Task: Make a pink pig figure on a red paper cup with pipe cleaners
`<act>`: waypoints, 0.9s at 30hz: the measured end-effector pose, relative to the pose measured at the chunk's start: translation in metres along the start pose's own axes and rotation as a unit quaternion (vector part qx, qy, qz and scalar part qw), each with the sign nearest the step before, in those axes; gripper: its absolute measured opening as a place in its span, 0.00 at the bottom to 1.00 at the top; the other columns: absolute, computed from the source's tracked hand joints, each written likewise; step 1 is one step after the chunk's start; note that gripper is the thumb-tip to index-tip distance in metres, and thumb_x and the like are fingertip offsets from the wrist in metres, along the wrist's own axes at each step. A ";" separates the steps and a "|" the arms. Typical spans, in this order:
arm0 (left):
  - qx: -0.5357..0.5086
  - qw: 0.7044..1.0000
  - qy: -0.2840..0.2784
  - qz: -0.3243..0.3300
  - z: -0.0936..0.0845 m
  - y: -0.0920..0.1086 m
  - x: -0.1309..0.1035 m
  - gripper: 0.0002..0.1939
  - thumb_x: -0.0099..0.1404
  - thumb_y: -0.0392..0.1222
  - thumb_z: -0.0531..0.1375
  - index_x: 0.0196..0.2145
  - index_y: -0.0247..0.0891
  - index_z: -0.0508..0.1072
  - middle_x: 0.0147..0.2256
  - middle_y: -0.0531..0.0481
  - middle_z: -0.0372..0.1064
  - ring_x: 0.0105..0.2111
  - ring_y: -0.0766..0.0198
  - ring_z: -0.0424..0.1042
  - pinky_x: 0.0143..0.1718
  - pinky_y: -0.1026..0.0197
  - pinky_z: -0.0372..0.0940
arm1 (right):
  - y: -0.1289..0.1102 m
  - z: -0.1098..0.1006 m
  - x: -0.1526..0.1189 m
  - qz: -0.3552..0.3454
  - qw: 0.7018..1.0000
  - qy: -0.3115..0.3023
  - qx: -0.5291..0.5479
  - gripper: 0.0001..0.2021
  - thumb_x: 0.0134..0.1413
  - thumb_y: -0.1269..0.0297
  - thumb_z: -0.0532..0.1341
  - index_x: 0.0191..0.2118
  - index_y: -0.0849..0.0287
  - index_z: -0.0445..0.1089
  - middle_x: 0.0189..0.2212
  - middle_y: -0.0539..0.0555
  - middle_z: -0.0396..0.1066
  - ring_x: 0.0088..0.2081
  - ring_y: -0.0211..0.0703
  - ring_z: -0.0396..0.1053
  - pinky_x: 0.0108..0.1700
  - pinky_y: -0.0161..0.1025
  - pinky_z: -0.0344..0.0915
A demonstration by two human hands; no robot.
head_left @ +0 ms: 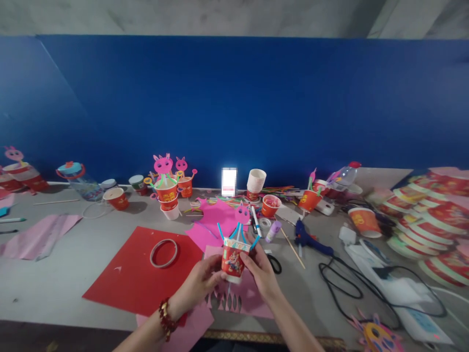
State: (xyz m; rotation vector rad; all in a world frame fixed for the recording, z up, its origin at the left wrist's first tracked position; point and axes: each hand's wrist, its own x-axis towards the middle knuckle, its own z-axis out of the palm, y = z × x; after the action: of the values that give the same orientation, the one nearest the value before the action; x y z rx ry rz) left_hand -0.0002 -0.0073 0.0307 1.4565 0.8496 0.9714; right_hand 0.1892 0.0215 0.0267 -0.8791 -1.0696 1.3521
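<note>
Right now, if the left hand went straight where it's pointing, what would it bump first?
The red paper cup, which the left hand is touching; beyond it, probably the right hand, though depth is unclear.

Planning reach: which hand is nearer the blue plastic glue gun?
Right. The right hand is left of the glue gun; the left hand farther left, across the red paper cup.

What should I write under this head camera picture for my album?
Two hands, left and right, hold a red paper cup with blue stems above a craft-strewn table.
</note>
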 end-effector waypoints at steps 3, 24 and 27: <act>0.162 0.984 0.070 -0.001 -0.027 0.006 -0.021 0.21 0.70 0.51 0.54 0.26 0.35 0.71 0.21 0.52 0.64 0.21 0.68 0.62 0.24 0.67 0.59 | -0.004 -0.007 0.005 -0.023 0.999 0.033 -0.011 0.31 0.53 0.51 0.67 0.62 0.50 0.63 0.54 0.55 0.71 0.57 0.55 0.66 0.60 0.53 0.62; 0.108 0.976 0.190 -0.003 -0.065 -0.001 -0.016 0.45 0.63 0.47 0.62 0.68 0.46 0.38 0.56 0.38 0.65 0.51 0.51 0.72 0.48 0.49 0.71 | 0.012 0.059 0.045 0.007 0.969 -0.207 -0.136 0.25 0.58 0.52 0.63 0.58 0.52 0.60 0.50 0.56 0.72 0.49 0.49 0.72 0.50 0.46 0.71; 0.119 0.972 0.199 -0.030 -0.081 -0.008 -0.011 0.44 0.64 0.47 0.61 0.68 0.45 0.38 0.55 0.41 0.65 0.49 0.55 0.74 0.50 0.51 0.69 | 0.001 0.025 0.043 -0.006 0.959 -0.161 -0.235 0.28 0.58 0.52 0.62 0.62 0.51 0.57 0.56 0.59 0.68 0.53 0.51 0.70 0.51 0.49 0.70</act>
State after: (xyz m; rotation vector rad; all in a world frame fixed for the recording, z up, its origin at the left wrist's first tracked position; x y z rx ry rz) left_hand -0.0783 0.0158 0.0234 1.4472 1.3331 1.1669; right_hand 0.1618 0.0621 0.0376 -1.0102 -1.6935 1.2756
